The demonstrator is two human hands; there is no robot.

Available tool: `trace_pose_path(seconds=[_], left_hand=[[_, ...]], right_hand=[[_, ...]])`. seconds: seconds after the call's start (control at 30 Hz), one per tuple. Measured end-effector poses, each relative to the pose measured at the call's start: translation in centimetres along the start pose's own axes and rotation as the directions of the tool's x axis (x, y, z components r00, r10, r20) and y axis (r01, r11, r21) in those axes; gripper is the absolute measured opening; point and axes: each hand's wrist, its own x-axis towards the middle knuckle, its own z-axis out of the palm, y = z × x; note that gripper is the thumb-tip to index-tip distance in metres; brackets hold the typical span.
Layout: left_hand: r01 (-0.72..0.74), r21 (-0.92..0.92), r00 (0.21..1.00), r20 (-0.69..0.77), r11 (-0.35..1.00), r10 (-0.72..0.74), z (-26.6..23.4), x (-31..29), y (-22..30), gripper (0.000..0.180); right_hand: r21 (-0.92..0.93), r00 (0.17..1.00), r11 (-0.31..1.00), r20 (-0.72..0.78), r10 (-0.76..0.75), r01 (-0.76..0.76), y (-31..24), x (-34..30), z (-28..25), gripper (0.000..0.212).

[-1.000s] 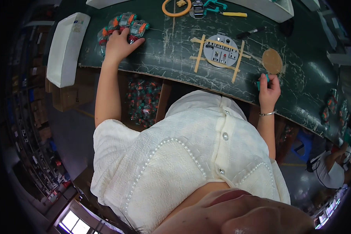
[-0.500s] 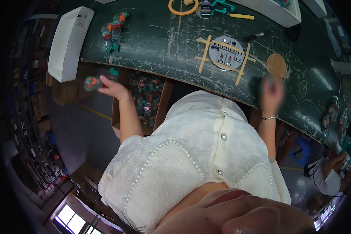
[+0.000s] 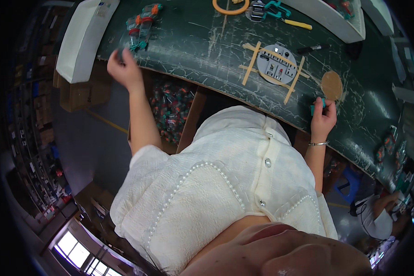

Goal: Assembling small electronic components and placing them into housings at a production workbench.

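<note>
My left hand is raised at the table's left front edge, just below several clear-and-teal devices with orange parts. Its thumb stands apart from its curled fingers, and nothing shows between them. At the right front edge my right hand pinches a small teal plastic piece, mostly covered by the fingers. Just beyond that hand lies a round tan disc. Left of the disc, strips of tape frame a round grey plate with cut-outs and small parts.
Below the table edge, a cardboard box holds many similar devices. A white bin stands at the left, another at the far right. A tape roll, a yellow-handled tool and a black pen lie behind. Another person sits lower right.
My left hand has moved up and forward to the table edge; the device it held no longer shows in it. My right hand has slowed, and the teal piece now shows in its fingers.
</note>
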Motion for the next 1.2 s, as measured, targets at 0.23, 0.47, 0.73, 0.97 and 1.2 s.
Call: trace_pose_path(seconds=[0.23,0.47,0.73,0.97,1.2], left_hand=[[-0.132,0.617,0.937,0.332,0.776,-0.104,5.0,2.4,1.9,0.061],[-0.006,0.304,0.996,-0.083,0.953,0.033,2.0,0.2,-4.1,0.058],[0.689,-0.588,0.509,-0.025,0.424,-0.860,-2.4,-15.8,-10.5,0.055],[0.686,-0.390,0.680,0.046,0.614,-0.731,-1.0,-9.2,-3.9,0.045],[-0.527,-0.144,0.833,0.104,0.837,0.543,4.5,-0.1,14.1,0.044]], right_hand=[[0.067,1.000,0.998,-0.007,0.003,-0.003,-0.4,0.0,-0.1,0.013],[0.072,1.000,0.997,-0.016,-0.006,0.007,-0.5,-0.2,0.1,0.014],[-0.034,1.000,0.999,0.010,-0.023,0.023,-0.8,0.2,-0.1,0.013],[0.080,1.000,0.997,0.010,0.022,-0.023,0.2,0.1,-0.1,0.010],[0.271,0.995,0.962,-0.077,0.061,-0.038,-0.2,0.2,0.3,0.013]])
